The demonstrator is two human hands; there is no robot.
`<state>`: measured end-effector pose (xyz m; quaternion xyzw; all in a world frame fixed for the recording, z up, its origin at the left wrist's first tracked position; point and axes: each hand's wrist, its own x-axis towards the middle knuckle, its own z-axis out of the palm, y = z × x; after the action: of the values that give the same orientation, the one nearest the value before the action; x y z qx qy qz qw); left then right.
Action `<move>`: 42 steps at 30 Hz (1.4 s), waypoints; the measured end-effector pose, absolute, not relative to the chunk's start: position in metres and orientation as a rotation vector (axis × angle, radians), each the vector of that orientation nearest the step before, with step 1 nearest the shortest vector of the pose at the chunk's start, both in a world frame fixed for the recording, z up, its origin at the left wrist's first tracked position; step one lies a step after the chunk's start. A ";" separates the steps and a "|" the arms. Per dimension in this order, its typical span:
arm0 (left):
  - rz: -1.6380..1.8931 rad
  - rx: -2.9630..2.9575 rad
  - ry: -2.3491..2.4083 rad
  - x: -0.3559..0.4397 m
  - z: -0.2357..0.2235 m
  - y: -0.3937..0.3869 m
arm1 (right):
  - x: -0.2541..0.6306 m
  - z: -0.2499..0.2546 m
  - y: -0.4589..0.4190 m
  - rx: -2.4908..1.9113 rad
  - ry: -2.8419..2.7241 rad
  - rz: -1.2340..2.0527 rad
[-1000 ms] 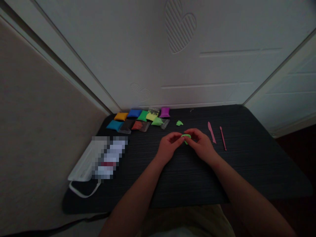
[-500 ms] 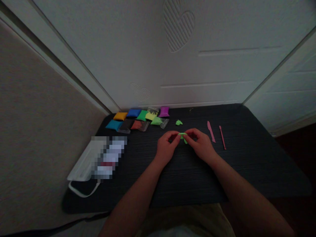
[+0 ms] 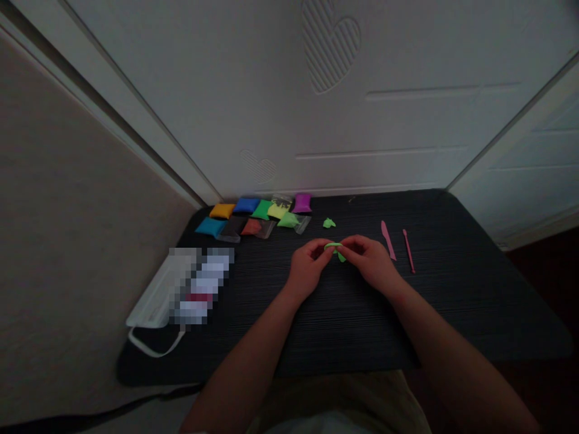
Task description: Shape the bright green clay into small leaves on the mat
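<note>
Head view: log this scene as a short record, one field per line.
Left grip: pinching a light-green piece from its left
Right grip: pinching the same piece from its right
Beyond the grips: small light-green lump on the dark table
Right side: pink knife-shaped tool; thin pink stick
Far left: nine coloured packets in two rough rows
Near left: white mask; pixelated item, unreadable

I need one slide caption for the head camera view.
Left hand and right hand hold a light-green piece over a dark table, a pink knife and pink stick at right.
</note>
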<state>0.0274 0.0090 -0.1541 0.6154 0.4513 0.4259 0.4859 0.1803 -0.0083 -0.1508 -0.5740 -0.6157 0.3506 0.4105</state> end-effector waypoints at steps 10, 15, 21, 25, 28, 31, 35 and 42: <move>1.018 1.451 1.069 0.027 -0.154 0.010 | 0.183 -0.148 -0.009 -1.426 -1.588 0.910; 1.026 1.405 1.057 0.027 -0.154 0.011 | 0.183 -0.146 -0.008 -1.408 -1.600 0.920; 1.041 1.389 1.063 0.025 -0.155 0.013 | 0.185 -0.143 -0.007 -1.383 -1.561 0.968; 1.052 1.425 1.064 0.024 -0.156 0.013 | 0.186 -0.144 -0.008 -1.364 -1.527 1.009; 1.059 1.442 1.047 0.025 -0.156 0.012 | 0.184 -0.146 -0.008 -1.384 -1.530 0.993; 1.056 1.449 1.062 0.025 -0.157 0.011 | 0.184 -0.147 -0.007 -1.388 -1.559 0.968; 1.057 1.421 1.063 0.025 -0.156 0.011 | 0.184 -0.147 -0.008 -1.379 -1.565 0.957; 1.014 1.529 1.080 0.026 -0.156 0.011 | 0.181 -0.142 -0.011 -1.348 -1.656 0.791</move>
<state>0.0258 0.0107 -0.1555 0.6282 0.4436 0.4164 0.4850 0.1811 -0.0111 -0.1425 -0.5376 -0.6605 0.3152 0.4188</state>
